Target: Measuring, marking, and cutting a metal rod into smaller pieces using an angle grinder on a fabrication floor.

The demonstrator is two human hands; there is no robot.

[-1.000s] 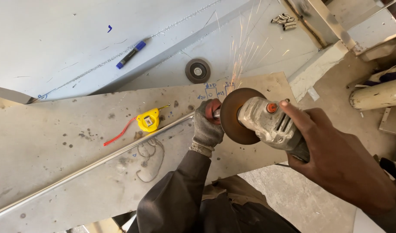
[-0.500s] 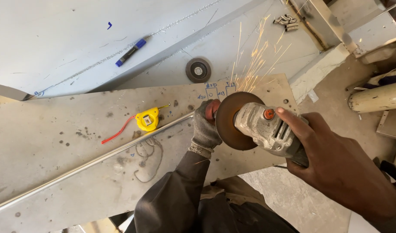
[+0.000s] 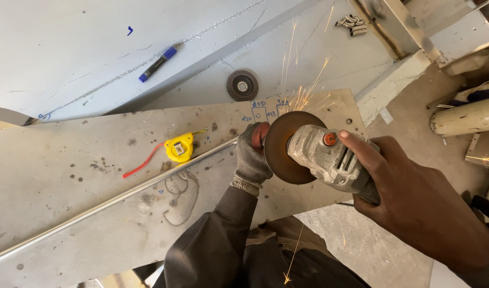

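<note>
My right hand (image 3: 409, 186) grips a grey angle grinder (image 3: 329, 157) by its body. Its brown cutting disc (image 3: 284, 146) spins on edge at the end of a long thin metal rod (image 3: 116, 200), and orange sparks (image 3: 300, 80) fly up and away. My left hand (image 3: 253, 154), in a grey knit glove, is clamped on the rod right beside the disc. The rod lies diagonally on a worn metal plate (image 3: 68, 170), running down to the lower left.
A yellow tape measure (image 3: 179, 148) with a red strap lies on the plate above the rod. A spare disc (image 3: 242, 85) and a blue marker (image 3: 157, 64) rest on grey sheets beyond. Metal offcuts and a pipe (image 3: 465, 117) sit at right.
The grinder and both hands stay almost in place at the rod's end; the disc has shifted slightly left. Sparks keep flying upward.
</note>
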